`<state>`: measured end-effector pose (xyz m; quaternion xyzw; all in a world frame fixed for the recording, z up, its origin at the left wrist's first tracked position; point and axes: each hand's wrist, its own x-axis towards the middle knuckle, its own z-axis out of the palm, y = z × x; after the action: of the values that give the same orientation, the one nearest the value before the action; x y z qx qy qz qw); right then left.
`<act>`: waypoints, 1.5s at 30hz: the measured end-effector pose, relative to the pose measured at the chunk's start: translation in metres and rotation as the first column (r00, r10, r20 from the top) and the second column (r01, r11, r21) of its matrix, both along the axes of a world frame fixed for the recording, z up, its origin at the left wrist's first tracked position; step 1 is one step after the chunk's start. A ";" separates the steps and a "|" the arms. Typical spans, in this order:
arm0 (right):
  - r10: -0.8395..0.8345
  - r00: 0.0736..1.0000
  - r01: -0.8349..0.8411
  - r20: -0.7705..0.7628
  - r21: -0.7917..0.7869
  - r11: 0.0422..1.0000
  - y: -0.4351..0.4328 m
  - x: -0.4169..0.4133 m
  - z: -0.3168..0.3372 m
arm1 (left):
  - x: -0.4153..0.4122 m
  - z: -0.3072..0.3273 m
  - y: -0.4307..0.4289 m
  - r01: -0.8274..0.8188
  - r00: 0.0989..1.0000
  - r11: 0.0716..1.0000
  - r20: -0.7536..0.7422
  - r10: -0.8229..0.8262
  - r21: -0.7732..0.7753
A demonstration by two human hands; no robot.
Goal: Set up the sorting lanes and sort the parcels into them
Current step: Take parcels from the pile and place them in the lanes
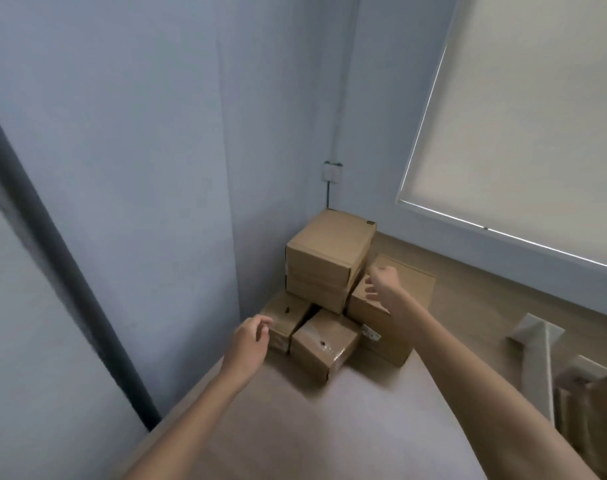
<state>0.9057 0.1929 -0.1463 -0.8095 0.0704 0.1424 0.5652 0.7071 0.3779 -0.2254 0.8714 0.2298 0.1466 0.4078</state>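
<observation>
**Head view: both hands reach for the stacked parcels in the corner**

Head camera looks down at a pile of parcels (326, 292) heaped in the corner where two pale blue walls meet, on a wood-grain floor (468, 292). Both hands are empty. The left hand (248, 342) hovers just beside the low left box (284, 318), fingers loosely curled and apart. The right hand (381, 284) is raised beside the top box (329, 251), fingers spread; whether it touches the cardboard cannot be told.

All the parcels are plain brown corrugated cardboard, square-edged and matt. The front box (324, 342) is shiny with clear tape and has a small dark mark on top; the right box (392, 306) carries a white label on its near face. The top box sits on another, slightly askew.

Judging by their size, these should be light and stiff enough to lift one at a time, gripped on two opposite side faces, palms flat. The taped one may be slick, so a hand under its base would be safer. Taking the top box first looks wise, since pulling a lower one could topple the stack.

To the right lie pale folded pieces (537, 332), possibly lane material, too blurred to say. A drawn roller blind (537, 116) covers the window.
</observation>
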 end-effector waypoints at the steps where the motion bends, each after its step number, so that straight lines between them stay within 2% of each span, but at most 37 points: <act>1: -0.006 0.999 0.006 -0.039 -0.006 1.000 0.013 0.018 -0.002 | 0.017 -0.003 0.008 0.001 1.000 1.000 -0.002 -0.001 -0.020; 5: -0.040 0.974 0.041 -0.225 0.001 0.999 0.058 0.064 -0.018 | 0.059 -0.020 0.029 0.008 0.999 0.998 -0.030 -0.010 -0.068; 8: -0.066 0.934 0.102 -0.351 0.085 0.991 0.077 0.088 -0.042 | 0.073 -0.033 0.041 0.013 0.999 0.995 -0.040 -0.017 -0.100; 15: -0.182 0.900 0.304 -0.396 0.271 0.913 0.090 0.092 -0.054 | 0.069 -0.038 0.064 0.003 1.000 0.988 -0.019 -0.006 -0.152; 19: -0.168 0.922 0.296 -0.349 0.354 0.887 0.080 0.072 -0.038 | 0.065 -0.010 0.082 -0.017 0.998 0.979 0.060 0.030 -0.202; 24: -0.106 0.982 0.163 -0.157 0.420 0.893 0.053 0.015 0.001 | 0.061 0.032 0.110 -0.016 0.986 0.979 0.158 0.050 -0.205; 26: -0.064 0.992 0.105 -0.108 0.448 0.888 0.036 -0.016 0.016 | 0.061 0.050 0.118 0.017 0.982 0.957 0.186 0.038 -0.289; 28: -0.029 0.996 0.072 -0.090 0.529 0.845 0.017 -0.047 0.028 | 0.061 0.065 0.121 0.075 0.990 0.882 0.144 -0.008 -0.465; 29: -0.019 0.996 0.068 -0.090 0.581 0.811 0.007 -0.064 0.032 | 0.059 0.072 0.120 0.128 0.991 0.815 0.115 -0.075 -0.565; 31: 0.007 0.994 0.064 -0.105 0.652 0.755 -0.008 -0.096 0.037 | 0.055 0.083 0.118 0.281 0.951 0.599 0.136 -0.276 -0.750; 33: 0.036 0.992 0.055 -0.117 0.684 0.728 -0.021 -0.125 0.040 | 0.045 0.093 0.109 0.424 0.871 0.411 0.239 -0.430 -0.807; 34: 0.038 0.993 0.052 -0.115 0.693 0.719 -0.027 -0.139 0.043 | 0.039 0.098 0.101 0.465 0.838 0.350 0.277 -0.471 -0.813; 36: 0.012 0.994 0.066 -0.109 0.683 0.727 -0.036 -0.161 0.051 | 0.024 0.110 0.083 0.474 0.832 0.289 0.316 -0.456 -0.832; 37: -0.020 0.997 0.064 -0.079 0.615 0.786 -0.039 -0.171 0.055 | 0.019 0.112 0.075 0.479 0.842 0.291 0.339 -0.420 -0.828; 39: -0.075 0.992 0.042 0.103 0.297 0.954 -0.043 -0.188 0.066 | 0.012 0.112 0.058 0.455 0.879 0.348 0.350 -0.324 -0.820; 40: -0.105 0.970 0.076 0.218 0.137 0.988 -0.043 -0.196 0.072 | 0.009 0.113 0.052 0.429 0.899 0.404 0.336 -0.282 -0.808; 41: -0.128 0.942 0.112 0.311 0.070 0.991 -0.043 -0.201 0.075 | 0.007 0.115 0.045 0.423 0.905 0.455 0.344 -0.249 -0.784; 42: -0.105 0.927 0.093 0.360 0.050 0.994 -0.039 -0.209 0.081 | 0.004 0.117 0.038 0.430 0.903 0.519 0.357 -0.240 -0.739; 44: -0.019 0.933 -0.006 0.359 0.067 0.998 -0.026 -0.221 0.085 | -0.005 0.126 0.022 0.464 0.883 0.665 0.366 -0.294 -0.586; 45: -0.030 0.933 -0.005 0.357 0.097 0.995 -0.021 -0.226 0.083 | -0.010 0.130 0.012 0.493 0.863 0.713 0.382 -0.329 -0.499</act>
<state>0.6800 0.1715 -0.0635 -0.7933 -0.0355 -0.0080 0.6077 0.6969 0.3899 -0.0956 0.7054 0.0050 0.0892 0.7032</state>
